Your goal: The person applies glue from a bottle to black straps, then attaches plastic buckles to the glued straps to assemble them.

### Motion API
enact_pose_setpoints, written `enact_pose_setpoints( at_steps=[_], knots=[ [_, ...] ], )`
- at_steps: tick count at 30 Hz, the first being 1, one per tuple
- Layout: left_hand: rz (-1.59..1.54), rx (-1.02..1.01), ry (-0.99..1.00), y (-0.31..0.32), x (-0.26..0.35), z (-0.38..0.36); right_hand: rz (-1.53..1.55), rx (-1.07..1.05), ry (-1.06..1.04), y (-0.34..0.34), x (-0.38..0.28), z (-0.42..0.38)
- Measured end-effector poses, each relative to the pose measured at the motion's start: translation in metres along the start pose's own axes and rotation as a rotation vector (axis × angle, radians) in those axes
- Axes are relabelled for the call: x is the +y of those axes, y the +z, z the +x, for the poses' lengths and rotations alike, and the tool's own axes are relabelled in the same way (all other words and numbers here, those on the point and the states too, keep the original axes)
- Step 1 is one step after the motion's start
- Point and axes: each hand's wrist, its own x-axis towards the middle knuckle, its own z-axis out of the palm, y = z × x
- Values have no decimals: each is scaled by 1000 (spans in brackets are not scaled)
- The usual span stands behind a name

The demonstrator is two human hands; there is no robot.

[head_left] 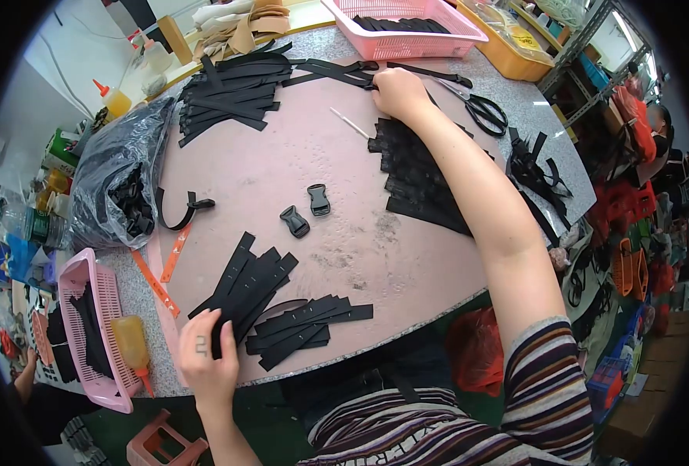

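the left hand [207,359] sits at the near edge of the pink work mat [344,233], fingers curled together over the near ends of a fanned bundle of black straps [243,283]; the thumb lies on top and the strap ends are pinched under it. a second loose fan of punched straps [305,326] lies just beside that hand, toward the right, touching the first bundle.

far to the left a pink basket [68,295] hangs off the table edge with a few black pieces inside and a yellow glue bottle [132,342] resting against its wall. above it a black plastic bag [107,175] gapes open, with black buckles showing in its mouth. orange strips [175,252] lie between the bag and the mat.

mid-mat, two black buckle halves [307,210] rest well apart from both hands.

the right hand [397,92] reaches to the far side, fingers bunched and closed on the end of a long black strap [336,71]; whether it grips more than one i cannot tell. under its wrist a stack of black pieces [414,175] spreads out. behind it stands another pink basket [430,43] holding flat black strips. scissors [484,113] lie just right of that hand.
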Motion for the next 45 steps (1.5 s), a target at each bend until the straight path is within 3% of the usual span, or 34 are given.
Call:
enact_pose_setpoints(
  at_steps=[4,7,9,10,12,13,14,15,16,17,19,21,22,24,26,29,33,39,45],
  knots=[
    [-72,4,111,9,21,10,-164,-6,-112,-12,1,1],
    [-59,50,149,9,25,15,-37,460,-53,-20,3,-8],
    [-21,107,173,7,22,18,389,692,-120,-56,2,-22],
    [1,122,177,6,20,18,491,647,-18,-73,1,-40],
    [-11,123,133,5,16,14,1289,519,41,-129,-16,-70],
    [-16,128,135,5,14,13,1602,412,108,-145,-16,-88],
    [-53,111,118,7,15,12,1757,440,190,-160,-29,-105],
    [-91,92,102,8,17,11,1776,371,291,-173,-38,-120],
    [-131,74,88,9,19,11,1717,432,506,-189,-56,-131],
    [-161,68,89,11,26,14,1733,89,394,-186,-29,-151],
    [-264,3,47,18,39,20,1498,-348,228,-210,-58,-176],
    [-337,-107,-3,20,54,25,1717,-670,360,-210,-87,-196],
    [-354,-167,64,26,56,26,1819,-856,332,-206,-91,-205],
    [-314,-313,159,32,64,27,1964,-962,371,-182,-107,-230],
    [-231,-323,139,42,67,24,2064,-1049,443,-167,-115,-249],
    [-183,-345,120,49,67,27,2096,-1080,642,-155,-122,-268],
    [-196,-346,144,51,66,28,2200,-981,757,-146,-128,-277],
    [-234,-315,109,55,63,19,2317,-1045,783,-133,-131,-277],
    [-318,-129,210,45,75,12,2430,-820,784,-137,-145,-275]
  ],
)
